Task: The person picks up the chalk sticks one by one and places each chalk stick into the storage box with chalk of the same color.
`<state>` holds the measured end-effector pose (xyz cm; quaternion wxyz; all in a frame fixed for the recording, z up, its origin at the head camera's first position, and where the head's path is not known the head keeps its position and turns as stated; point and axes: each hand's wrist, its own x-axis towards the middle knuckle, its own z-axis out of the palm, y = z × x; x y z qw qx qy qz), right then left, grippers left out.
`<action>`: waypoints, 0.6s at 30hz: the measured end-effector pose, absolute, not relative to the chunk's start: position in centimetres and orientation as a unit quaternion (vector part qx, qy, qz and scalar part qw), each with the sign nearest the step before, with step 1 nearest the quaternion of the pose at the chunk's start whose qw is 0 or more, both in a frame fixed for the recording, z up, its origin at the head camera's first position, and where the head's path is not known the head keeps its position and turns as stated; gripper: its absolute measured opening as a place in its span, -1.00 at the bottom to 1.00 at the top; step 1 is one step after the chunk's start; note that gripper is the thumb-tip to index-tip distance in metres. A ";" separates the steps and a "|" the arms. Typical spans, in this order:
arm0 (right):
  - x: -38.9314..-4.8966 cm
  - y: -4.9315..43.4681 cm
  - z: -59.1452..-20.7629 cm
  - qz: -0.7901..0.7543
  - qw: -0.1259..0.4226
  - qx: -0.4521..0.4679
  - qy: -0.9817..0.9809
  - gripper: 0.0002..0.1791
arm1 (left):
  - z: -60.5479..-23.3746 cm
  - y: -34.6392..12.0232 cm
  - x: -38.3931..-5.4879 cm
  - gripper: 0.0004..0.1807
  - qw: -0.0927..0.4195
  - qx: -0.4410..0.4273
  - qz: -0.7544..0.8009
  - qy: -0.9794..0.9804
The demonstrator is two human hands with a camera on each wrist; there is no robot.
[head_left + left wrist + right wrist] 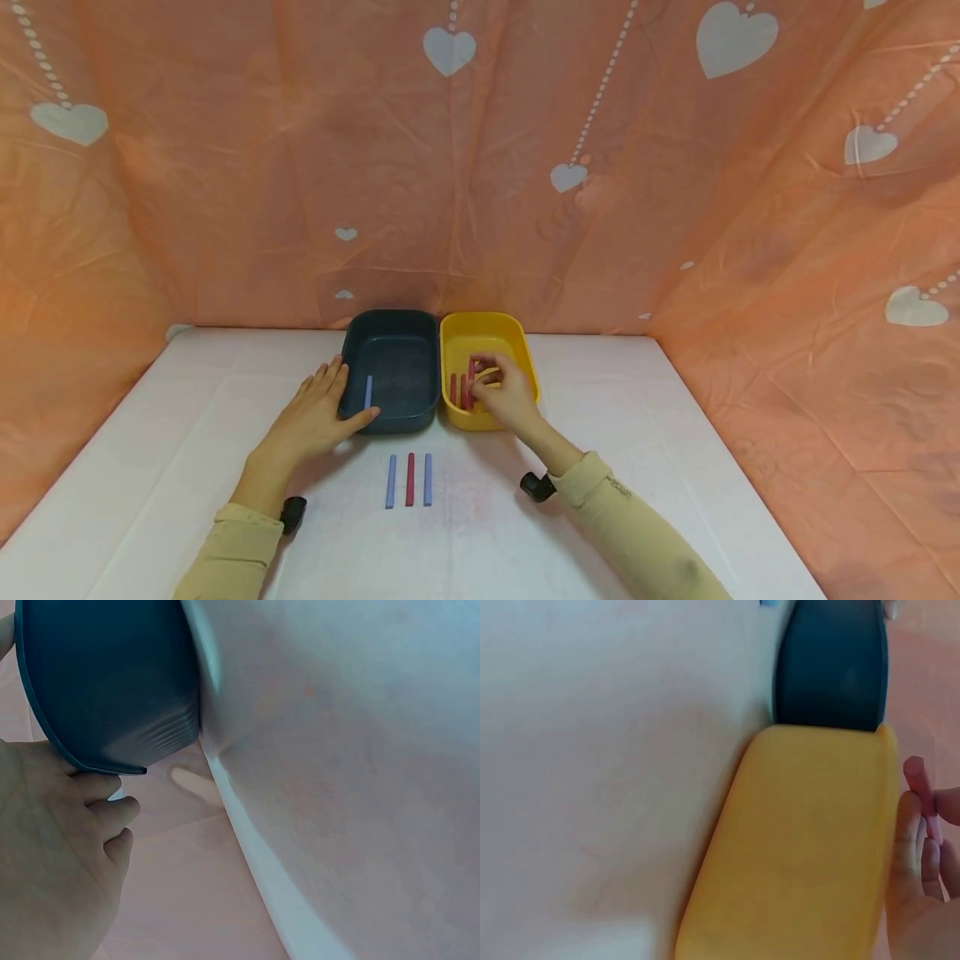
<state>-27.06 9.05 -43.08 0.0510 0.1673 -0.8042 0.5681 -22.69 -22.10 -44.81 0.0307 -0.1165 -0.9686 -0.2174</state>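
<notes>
Over the yellow tray (528, 358), my right hand (510, 396) pinches a red chalk stick (917, 776) between thumb and fingers. Inside that tray, other red chalk sticks (453, 390) lie side by side below the hand. My left hand (315, 421) rests at the left side of the dark blue tray (397, 423), its thumb across the front left corner and its fingers extended along the outer side. A blue chalk stick (368, 390) lies in the dark blue tray near that thumb.
In front of the trays, a blue chalk stick (391, 482), a red one (410, 480) and another blue one (428, 480) lie in a row on the white table (600, 400). Both trays stand side by side near the back edge, before an orange curtain (300, 167) with hearts.
</notes>
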 end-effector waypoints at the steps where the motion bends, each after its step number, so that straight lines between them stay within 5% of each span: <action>1: -27.3 9.0 -43.1 0.564 0.049 0.165 -0.807 -0.55 | -44.9 -22.1 -22.7 0.18 0.031 -0.117 -0.218 -0.968; 18: -31.4 9.3 -43.5 0.490 -0.065 0.119 -0.861 -0.56 | -45.0 -22.3 -22.8 0.18 0.032 -0.116 -0.221 -0.968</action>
